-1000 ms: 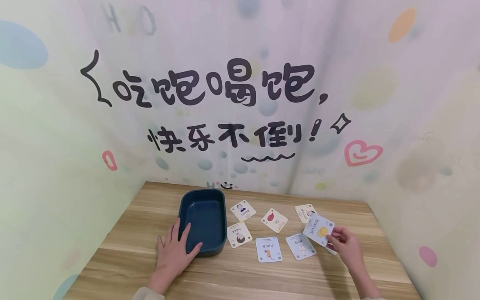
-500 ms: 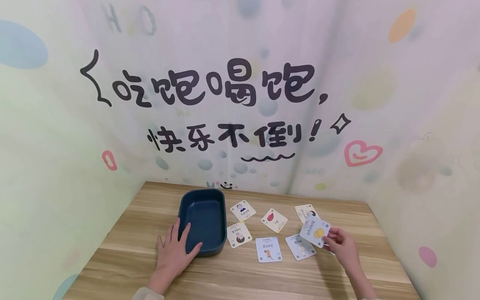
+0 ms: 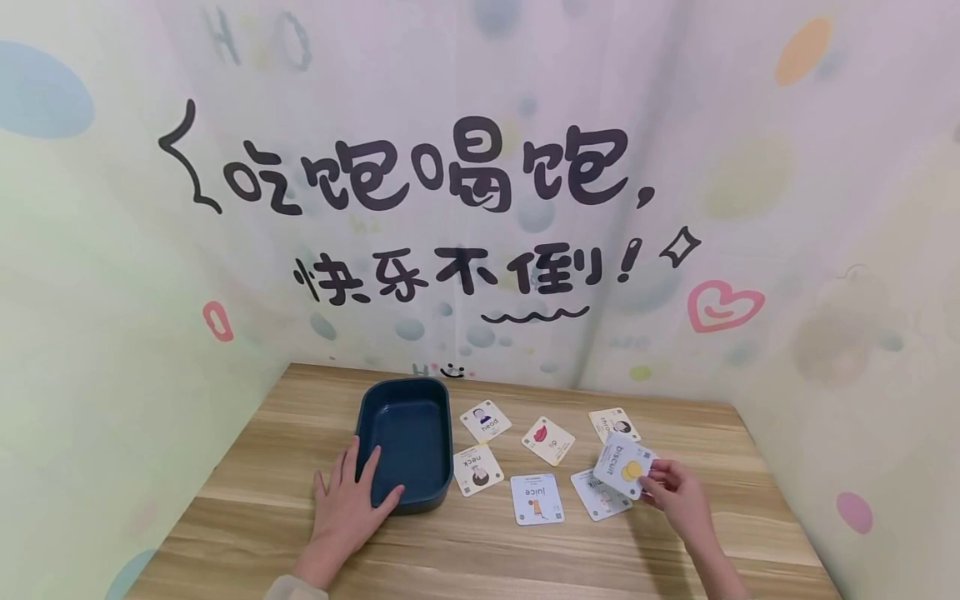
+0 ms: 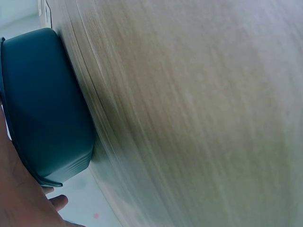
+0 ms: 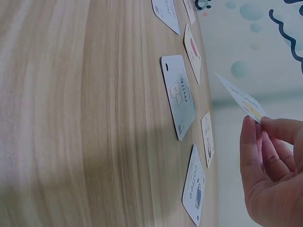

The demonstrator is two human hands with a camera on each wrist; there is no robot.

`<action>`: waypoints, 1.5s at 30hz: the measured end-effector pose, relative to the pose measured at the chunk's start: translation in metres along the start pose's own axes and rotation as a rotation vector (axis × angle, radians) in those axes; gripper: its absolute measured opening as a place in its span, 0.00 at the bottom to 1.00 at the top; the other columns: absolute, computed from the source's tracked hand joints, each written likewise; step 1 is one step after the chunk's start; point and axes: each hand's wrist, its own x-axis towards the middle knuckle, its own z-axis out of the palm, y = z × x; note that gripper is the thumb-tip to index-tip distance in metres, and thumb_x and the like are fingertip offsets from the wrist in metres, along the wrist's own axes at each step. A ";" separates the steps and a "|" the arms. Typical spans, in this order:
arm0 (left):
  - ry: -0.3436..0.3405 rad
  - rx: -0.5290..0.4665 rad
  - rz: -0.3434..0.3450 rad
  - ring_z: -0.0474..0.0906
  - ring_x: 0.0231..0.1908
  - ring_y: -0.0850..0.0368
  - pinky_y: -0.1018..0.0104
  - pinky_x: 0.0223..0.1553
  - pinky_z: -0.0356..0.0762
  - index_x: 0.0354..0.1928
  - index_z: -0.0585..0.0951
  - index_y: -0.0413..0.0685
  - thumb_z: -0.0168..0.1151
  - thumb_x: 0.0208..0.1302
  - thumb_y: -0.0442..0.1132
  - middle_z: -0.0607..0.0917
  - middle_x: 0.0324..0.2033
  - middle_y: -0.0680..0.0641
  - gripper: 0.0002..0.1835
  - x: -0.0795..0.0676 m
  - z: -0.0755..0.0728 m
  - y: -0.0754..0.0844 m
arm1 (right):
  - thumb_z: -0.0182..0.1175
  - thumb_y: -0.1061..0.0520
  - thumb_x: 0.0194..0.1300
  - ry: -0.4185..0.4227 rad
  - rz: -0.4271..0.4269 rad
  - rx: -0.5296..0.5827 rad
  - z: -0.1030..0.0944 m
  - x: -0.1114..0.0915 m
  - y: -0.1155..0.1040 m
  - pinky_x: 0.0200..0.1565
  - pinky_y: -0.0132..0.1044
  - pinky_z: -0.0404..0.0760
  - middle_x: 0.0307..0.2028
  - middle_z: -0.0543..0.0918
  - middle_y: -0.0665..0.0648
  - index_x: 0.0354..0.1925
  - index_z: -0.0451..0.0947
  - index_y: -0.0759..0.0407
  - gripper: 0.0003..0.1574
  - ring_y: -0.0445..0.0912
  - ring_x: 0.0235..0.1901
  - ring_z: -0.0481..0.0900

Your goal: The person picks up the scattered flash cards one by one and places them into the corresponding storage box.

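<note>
At right hand's (image 3: 678, 500) fingertips (image 5: 248, 126), biscuit card (image 3: 622, 469)

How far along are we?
Looks done: the bluish square biscuit card is off the wooden table. In hand: the right hand pinches it; the left hand touches the navy rectangular tray. Apparently remaining: bluish square juice card, milk card and coffee card, plus cream square head card, neck card, lip card and throat card, all on the table.
</note>
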 end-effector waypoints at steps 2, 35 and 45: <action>-0.001 0.001 -0.001 0.52 0.75 0.34 0.21 0.67 0.46 0.75 0.64 0.52 0.56 0.63 0.69 0.53 0.77 0.37 0.45 0.000 0.000 0.000 | 0.61 0.71 0.63 0.002 0.004 -0.003 0.001 0.000 0.000 0.40 0.32 0.87 0.37 0.85 0.59 0.57 0.68 0.79 0.25 0.33 0.31 0.82; 0.006 0.003 0.000 0.53 0.74 0.34 0.21 0.66 0.47 0.75 0.65 0.53 0.55 0.63 0.71 0.54 0.77 0.37 0.45 0.000 0.001 0.000 | 0.61 0.72 0.62 -0.017 0.006 0.031 0.026 -0.004 0.002 0.36 0.34 0.88 0.35 0.85 0.60 0.54 0.70 0.79 0.22 0.37 0.29 0.83; -0.024 0.007 -0.011 0.52 0.75 0.34 0.21 0.67 0.45 0.76 0.63 0.53 0.53 0.64 0.72 0.52 0.78 0.38 0.45 0.000 0.000 0.000 | 0.62 0.71 0.63 -0.019 0.002 0.041 0.034 -0.005 0.001 0.37 0.35 0.88 0.37 0.85 0.62 0.55 0.71 0.78 0.23 0.37 0.30 0.83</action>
